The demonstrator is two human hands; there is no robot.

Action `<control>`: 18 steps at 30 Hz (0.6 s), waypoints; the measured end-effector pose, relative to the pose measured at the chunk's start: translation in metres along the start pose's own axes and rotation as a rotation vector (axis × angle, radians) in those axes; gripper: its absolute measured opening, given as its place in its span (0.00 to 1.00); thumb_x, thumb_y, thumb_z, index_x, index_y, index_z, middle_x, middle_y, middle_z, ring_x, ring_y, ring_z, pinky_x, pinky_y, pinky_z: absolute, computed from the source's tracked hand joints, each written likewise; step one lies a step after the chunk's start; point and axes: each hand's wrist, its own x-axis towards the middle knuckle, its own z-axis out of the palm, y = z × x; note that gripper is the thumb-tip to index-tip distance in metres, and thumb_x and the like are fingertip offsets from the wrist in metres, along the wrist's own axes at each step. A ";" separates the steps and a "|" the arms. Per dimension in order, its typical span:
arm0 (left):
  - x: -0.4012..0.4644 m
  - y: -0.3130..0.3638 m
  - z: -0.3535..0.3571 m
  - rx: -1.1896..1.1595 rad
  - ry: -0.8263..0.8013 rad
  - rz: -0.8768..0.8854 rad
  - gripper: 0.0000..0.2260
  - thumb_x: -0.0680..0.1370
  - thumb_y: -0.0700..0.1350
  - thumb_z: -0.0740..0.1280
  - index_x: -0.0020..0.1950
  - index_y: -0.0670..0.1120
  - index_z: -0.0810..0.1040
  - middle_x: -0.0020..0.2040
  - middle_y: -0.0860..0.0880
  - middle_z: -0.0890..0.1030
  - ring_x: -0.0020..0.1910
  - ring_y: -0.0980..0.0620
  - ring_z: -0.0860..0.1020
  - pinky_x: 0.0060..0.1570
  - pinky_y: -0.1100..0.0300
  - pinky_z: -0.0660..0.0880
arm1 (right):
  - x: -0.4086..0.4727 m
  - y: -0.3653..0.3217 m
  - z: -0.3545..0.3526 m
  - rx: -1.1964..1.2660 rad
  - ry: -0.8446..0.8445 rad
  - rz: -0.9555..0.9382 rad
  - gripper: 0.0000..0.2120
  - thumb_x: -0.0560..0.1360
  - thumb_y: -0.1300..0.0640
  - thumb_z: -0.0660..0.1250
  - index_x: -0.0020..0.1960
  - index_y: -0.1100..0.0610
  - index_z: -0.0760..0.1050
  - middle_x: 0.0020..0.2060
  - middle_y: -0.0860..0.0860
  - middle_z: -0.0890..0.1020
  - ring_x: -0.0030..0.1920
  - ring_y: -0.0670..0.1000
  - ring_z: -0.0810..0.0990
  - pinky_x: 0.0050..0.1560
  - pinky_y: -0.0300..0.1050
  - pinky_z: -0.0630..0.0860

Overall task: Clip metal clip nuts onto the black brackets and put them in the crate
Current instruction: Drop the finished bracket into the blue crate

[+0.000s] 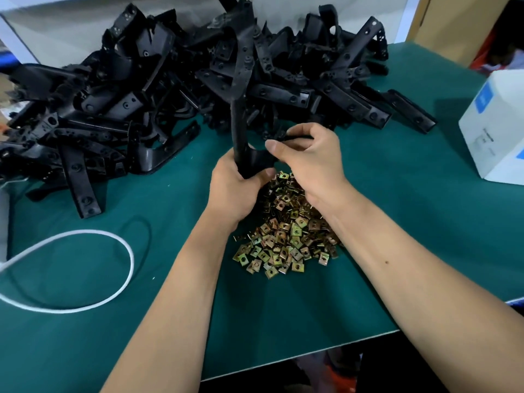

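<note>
A long black bracket stands nearly upright above the green table. My left hand grips its lower end from the left. My right hand curls its fingers round the bracket's short side arm, thumb pressed on top; whether a clip nut sits under the fingers is hidden. Just beneath both hands lies a heap of brass-coloured metal clip nuts. A big pile of loose black brackets covers the back of the table. No crate is in view.
A white cord loops over the table at the left. A white box stands at the right edge. The table's front edge runs diagonally at the lower right, with dark floor below it.
</note>
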 end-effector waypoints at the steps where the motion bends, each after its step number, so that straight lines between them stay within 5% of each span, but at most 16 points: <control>1: 0.000 0.001 0.001 -0.010 0.013 0.005 0.11 0.73 0.40 0.78 0.52 0.48 0.80 0.47 0.52 0.86 0.50 0.51 0.84 0.56 0.48 0.80 | 0.000 -0.002 -0.002 -0.003 -0.006 -0.007 0.19 0.66 0.56 0.84 0.51 0.56 0.79 0.39 0.50 0.88 0.42 0.49 0.87 0.51 0.50 0.85; 5: -0.007 0.005 0.008 -0.288 -0.131 -0.058 0.09 0.76 0.37 0.75 0.51 0.48 0.81 0.48 0.51 0.87 0.52 0.51 0.84 0.57 0.50 0.81 | -0.006 -0.013 -0.021 -0.053 -0.045 -0.056 0.19 0.67 0.51 0.84 0.53 0.54 0.81 0.39 0.49 0.88 0.42 0.46 0.87 0.47 0.43 0.84; 8: -0.012 0.012 0.013 -0.524 -0.281 -0.175 0.09 0.73 0.40 0.73 0.53 0.46 0.84 0.51 0.47 0.87 0.51 0.50 0.85 0.48 0.57 0.82 | -0.011 -0.018 -0.036 0.100 -0.087 0.037 0.14 0.76 0.48 0.76 0.53 0.58 0.82 0.45 0.57 0.88 0.48 0.55 0.87 0.54 0.56 0.85; 11: -0.013 0.017 0.016 -0.625 -0.298 -0.296 0.06 0.71 0.40 0.72 0.47 0.45 0.87 0.46 0.45 0.87 0.43 0.50 0.85 0.38 0.62 0.80 | -0.014 -0.021 -0.049 0.281 -0.137 0.131 0.16 0.85 0.51 0.64 0.60 0.64 0.78 0.43 0.59 0.88 0.42 0.54 0.87 0.46 0.47 0.84; 14: -0.015 0.022 0.022 -0.581 -0.302 -0.336 0.07 0.73 0.39 0.72 0.50 0.42 0.85 0.44 0.45 0.86 0.40 0.49 0.85 0.38 0.63 0.81 | -0.019 -0.026 -0.060 0.272 -0.143 0.161 0.16 0.84 0.51 0.65 0.60 0.64 0.78 0.41 0.59 0.87 0.39 0.53 0.85 0.42 0.44 0.83; 18: -0.012 0.040 0.040 -0.203 -0.323 -0.116 0.08 0.77 0.34 0.73 0.55 0.39 0.81 0.48 0.47 0.86 0.49 0.50 0.84 0.54 0.53 0.82 | -0.023 -0.034 -0.077 0.001 -0.010 0.059 0.15 0.73 0.45 0.78 0.52 0.54 0.82 0.42 0.51 0.87 0.42 0.46 0.84 0.43 0.44 0.83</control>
